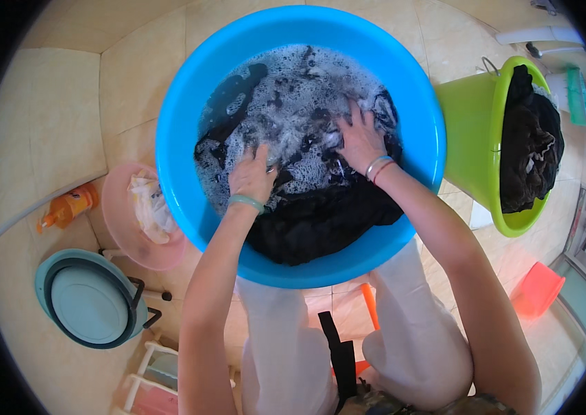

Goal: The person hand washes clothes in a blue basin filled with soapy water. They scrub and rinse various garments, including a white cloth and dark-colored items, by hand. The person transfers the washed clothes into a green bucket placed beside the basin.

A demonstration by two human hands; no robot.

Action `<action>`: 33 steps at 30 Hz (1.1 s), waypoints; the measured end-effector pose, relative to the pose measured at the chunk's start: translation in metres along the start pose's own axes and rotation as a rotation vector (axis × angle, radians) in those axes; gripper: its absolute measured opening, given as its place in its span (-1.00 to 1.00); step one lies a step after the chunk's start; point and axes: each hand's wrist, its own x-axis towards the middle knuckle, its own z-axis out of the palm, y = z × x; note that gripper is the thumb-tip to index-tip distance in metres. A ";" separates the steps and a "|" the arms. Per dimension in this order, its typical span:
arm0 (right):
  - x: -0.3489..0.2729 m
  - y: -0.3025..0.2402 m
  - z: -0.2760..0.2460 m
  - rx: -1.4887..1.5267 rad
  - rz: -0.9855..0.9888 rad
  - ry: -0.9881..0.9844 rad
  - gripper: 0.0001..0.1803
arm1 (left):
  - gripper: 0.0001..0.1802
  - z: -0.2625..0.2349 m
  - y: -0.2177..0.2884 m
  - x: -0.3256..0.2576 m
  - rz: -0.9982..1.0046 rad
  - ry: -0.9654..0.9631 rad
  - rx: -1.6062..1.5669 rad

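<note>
A large blue basin holds soapy water with dark clothes soaking in it. White suds cover much of the water, and a black garment bulges up along the near side. My left hand, with a pale green bangle at the wrist, rests on the wet cloth and foam left of the middle; its fingers look stretched out, their tips partly in suds. Further right, my right hand presses on the sudsy cloth with fingers spread. It wears a silver bangle and a red cord. Neither hand grips the cloth visibly.
Right of the basin, a tilted-looking green bucket holds dark clothes. On the left are a pink basin with pale cloth, an orange bottle and a grey-blue folding basin. A red container stands at the lower right.
</note>
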 end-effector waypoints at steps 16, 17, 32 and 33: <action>-0.064 -0.021 -0.140 1.918 0.229 0.197 -0.75 | 0.03 -0.041 0.024 -0.040 0.022 0.010 -0.402; -0.075 -0.014 -0.153 1.894 0.127 0.192 -0.73 | 0.09 -0.049 0.031 -0.036 0.064 0.049 -0.478; -0.067 -0.003 -0.222 1.905 -0.280 0.331 -0.53 | -0.49 0.009 0.060 0.038 0.031 0.003 -1.989; -0.056 0.002 -0.200 1.779 -0.115 0.290 -0.60 | -0.56 -0.006 0.052 0.034 -0.186 0.075 -2.237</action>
